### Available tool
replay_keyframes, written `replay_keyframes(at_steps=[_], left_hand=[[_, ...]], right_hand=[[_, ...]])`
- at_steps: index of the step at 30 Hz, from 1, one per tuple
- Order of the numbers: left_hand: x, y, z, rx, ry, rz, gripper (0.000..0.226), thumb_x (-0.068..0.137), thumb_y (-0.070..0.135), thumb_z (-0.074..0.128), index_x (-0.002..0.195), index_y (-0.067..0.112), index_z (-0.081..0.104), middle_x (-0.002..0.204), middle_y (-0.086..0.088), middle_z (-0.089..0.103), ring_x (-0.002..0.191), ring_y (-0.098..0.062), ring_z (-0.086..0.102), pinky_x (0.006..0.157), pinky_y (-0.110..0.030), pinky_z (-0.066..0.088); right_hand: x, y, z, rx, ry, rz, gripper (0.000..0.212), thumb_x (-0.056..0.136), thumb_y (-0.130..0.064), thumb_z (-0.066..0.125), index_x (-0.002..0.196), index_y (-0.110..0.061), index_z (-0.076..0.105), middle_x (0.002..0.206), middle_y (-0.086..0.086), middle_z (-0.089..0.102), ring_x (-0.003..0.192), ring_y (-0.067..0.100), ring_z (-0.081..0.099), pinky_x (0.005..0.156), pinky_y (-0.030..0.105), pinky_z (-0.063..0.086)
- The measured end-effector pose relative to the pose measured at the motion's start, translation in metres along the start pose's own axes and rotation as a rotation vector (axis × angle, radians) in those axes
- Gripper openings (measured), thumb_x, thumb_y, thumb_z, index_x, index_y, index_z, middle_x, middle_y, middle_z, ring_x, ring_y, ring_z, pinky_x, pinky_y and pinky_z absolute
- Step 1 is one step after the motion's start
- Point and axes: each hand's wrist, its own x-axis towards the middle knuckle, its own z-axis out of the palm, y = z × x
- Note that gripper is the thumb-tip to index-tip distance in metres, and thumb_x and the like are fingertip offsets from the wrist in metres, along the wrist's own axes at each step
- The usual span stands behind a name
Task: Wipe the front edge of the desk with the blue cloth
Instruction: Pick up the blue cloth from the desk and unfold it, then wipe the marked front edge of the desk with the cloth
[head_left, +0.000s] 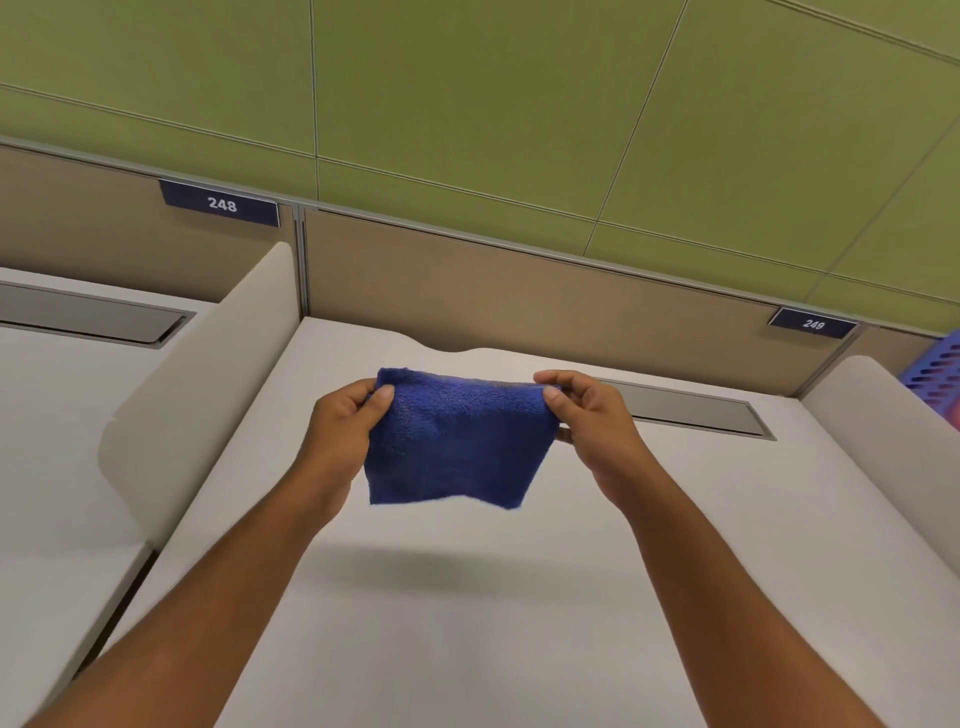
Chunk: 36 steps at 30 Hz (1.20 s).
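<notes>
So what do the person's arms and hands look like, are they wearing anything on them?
Nothing is worn on them. The left hand and the right hand are bare, with no gloves, rings or watch to be seen. Both forearms are bare too, with no sleeves as far as the picture shows. The fingernails look short and plain.

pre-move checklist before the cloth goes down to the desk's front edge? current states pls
1. Left hand pinching blue cloth at its top corner: ok.
2. Right hand pinching the other top corner: ok.
3. Cloth touching desk: not ok; it hangs above the surface, shadow beneath.
4. Cloth folded or bunched for wiping: not ok; held spread out.
5. Desk surface beneath the cloth free of objects: ok.
6. Front edge condition: cannot tell; it lies below the frame, out of view.
</notes>
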Motion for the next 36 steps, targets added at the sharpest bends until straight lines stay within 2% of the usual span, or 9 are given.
replay_keyframes(at_steps=[6,9,11,13,17,22,27,33,36], left_hand=[[0.011,0.006,-0.041,0.177,-0.143,-0.016,0.024,0.105,0.013,0.057,0.114,0.024,0.076,0.106,0.002,0.081,0.097,-0.011,0.074,0.092,-0.037,0.059],[0.008,0.004,-0.068,0.287,-0.15,-0.075,0.028,0.104,0.007,0.057,0.111,0.028,0.075,0.103,0.009,0.081,0.103,-0.014,0.073,0.083,-0.028,0.06],[0.005,0.0,-0.085,0.36,-0.1,-0.114,0.033,0.103,0.004,0.057,0.105,0.031,0.075,0.098,0.013,0.08,0.102,-0.014,0.073,0.082,-0.028,0.061],[0.001,-0.008,-0.104,0.432,-0.037,-0.136,0.034,0.1,0.003,0.057,0.104,0.031,0.076,0.099,0.009,0.08,0.104,-0.016,0.073,0.092,-0.038,0.06],[-0.021,-0.017,-0.137,0.597,0.118,-0.153,0.033,0.099,0.002,0.058,0.124,0.018,0.073,0.113,0.001,0.075,0.112,-0.02,0.069,0.103,-0.041,0.054],[-0.055,-0.024,-0.161,0.778,0.331,-0.068,0.034,0.097,0.0,0.056,0.118,0.019,0.074,0.107,0.003,0.073,0.103,-0.02,0.067,0.091,-0.033,0.053],[-0.106,-0.05,-0.165,0.943,0.454,0.008,0.029,0.099,0.005,0.058,0.114,0.023,0.075,0.108,0.006,0.077,0.098,-0.015,0.068,0.085,-0.025,0.052],[-0.178,-0.137,-0.14,1.136,0.346,-0.201,0.032,0.097,0.005,0.062,0.119,0.025,0.074,0.114,0.001,0.076,0.101,-0.02,0.068,0.095,-0.031,0.05],[-0.203,-0.175,-0.114,1.22,0.278,-0.261,0.034,0.097,0.006,0.063,0.121,0.027,0.073,0.126,0.001,0.072,0.126,-0.021,0.062,0.119,-0.043,0.035]], right_hand=[[0.023,0.015,0.024,-0.193,-0.087,0.032,0.019,0.106,-0.008,0.053,0.11,-0.014,0.071,0.099,-0.002,0.071,0.096,0.018,0.064,0.084,0.035,0.056],[0.034,0.021,0.045,-0.286,-0.18,0.044,0.019,0.105,-0.008,0.052,0.112,-0.012,0.069,0.104,0.002,0.07,0.093,0.017,0.062,0.074,0.028,0.052],[0.044,0.027,0.064,-0.346,-0.253,0.031,0.02,0.105,-0.009,0.053,0.115,-0.013,0.07,0.108,0.005,0.071,0.088,0.013,0.06,0.069,0.024,0.047],[0.053,0.034,0.086,-0.39,-0.353,0.019,0.023,0.105,-0.011,0.054,0.121,-0.015,0.07,0.108,0.004,0.069,0.084,0.01,0.058,0.066,0.022,0.044],[0.068,0.037,0.133,-0.436,-0.573,-0.063,0.025,0.105,-0.007,0.052,0.118,-0.013,0.073,0.093,-0.001,0.069,0.077,0.012,0.06,0.063,0.02,0.048],[0.079,0.038,0.193,-0.306,-0.658,-0.228,0.023,0.102,-0.005,0.056,0.115,-0.01,0.075,0.105,0.006,0.077,0.096,0.023,0.077,0.092,0.037,0.064],[0.066,0.057,0.217,-0.288,-0.698,-0.371,0.024,0.101,-0.007,0.062,0.116,-0.017,0.077,0.105,-0.006,0.077,0.097,0.013,0.075,0.094,0.028,0.06],[0.022,0.131,0.196,-0.49,-0.947,-0.509,0.023,0.101,-0.011,0.066,0.116,-0.022,0.078,0.113,-0.008,0.076,0.105,0.008,0.068,0.094,0.022,0.052],[0.005,0.162,0.176,-0.618,-1.069,-0.59,0.026,0.102,-0.011,0.063,0.12,-0.024,0.077,0.118,-0.008,0.076,0.108,0.01,0.064,0.095,0.02,0.046]])
